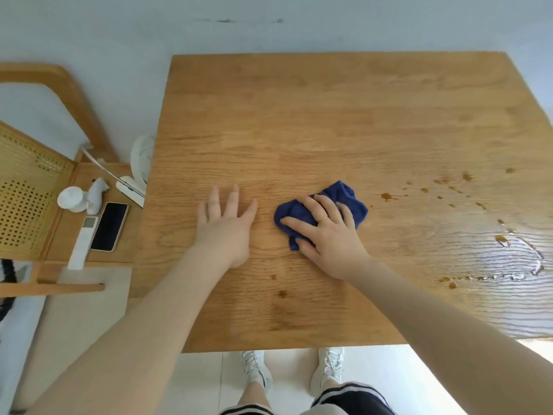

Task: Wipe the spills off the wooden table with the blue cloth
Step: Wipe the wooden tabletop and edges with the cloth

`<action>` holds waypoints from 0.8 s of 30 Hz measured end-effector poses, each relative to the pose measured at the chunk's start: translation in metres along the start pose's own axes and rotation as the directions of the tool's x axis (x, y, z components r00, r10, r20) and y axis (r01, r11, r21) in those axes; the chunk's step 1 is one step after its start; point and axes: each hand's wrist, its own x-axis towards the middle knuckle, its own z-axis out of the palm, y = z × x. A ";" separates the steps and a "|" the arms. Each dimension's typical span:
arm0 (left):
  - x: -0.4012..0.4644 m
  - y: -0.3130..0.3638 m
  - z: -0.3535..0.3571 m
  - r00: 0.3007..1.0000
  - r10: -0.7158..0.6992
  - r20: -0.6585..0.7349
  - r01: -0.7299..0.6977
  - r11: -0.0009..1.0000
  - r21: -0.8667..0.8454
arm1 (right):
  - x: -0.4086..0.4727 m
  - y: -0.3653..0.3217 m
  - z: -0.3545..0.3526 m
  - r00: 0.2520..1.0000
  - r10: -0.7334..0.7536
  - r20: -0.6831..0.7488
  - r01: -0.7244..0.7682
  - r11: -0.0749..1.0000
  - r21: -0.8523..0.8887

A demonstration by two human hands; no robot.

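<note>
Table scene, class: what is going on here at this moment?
A person stands at a wooden table and wipes it. The right hand presses a crumpled blue cloth onto the wood, fingers spread over it. The left hand rests flat on the table beside it, holding nothing. Brown drops and a wet puddle lie to the right of the cloth, not yet wiped, and two small spots sit nearer the person.

one table [329, 115], one cloth [353, 196], two hands [227, 226]
</note>
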 end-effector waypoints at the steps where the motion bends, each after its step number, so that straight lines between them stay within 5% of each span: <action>1: 0.001 0.003 -0.001 1.000 0.023 -0.014 -0.022 1.000 0.011 | 0.003 0.008 -0.002 0.999 -0.028 0.017 0.028 1.000 0.003; 8: 0.010 0.030 -0.002 0.977 0.011 -0.212 -0.054 0.979 -0.198 | 0.090 0.050 -0.017 0.967 0.255 -0.008 -0.255 0.967 0.026; 14: 0.020 0.061 -0.004 0.998 -0.035 0.060 0.040 0.995 -0.087 | 0.041 0.044 -0.013 0.990 0.128 -0.055 -0.126 0.991 0.035; 19: 0.025 0.077 -0.005 0.994 -0.102 0.040 0.101 0.995 0.009 | 0.016 0.074 -0.016 0.990 -0.137 0.020 0.136 0.990 0.030; 24: 0.023 0.081 0.003 0.990 -0.139 0.038 0.139 0.990 0.003 | 0.082 0.101 -0.031 0.992 0.116 0.043 -0.118 0.993 0.025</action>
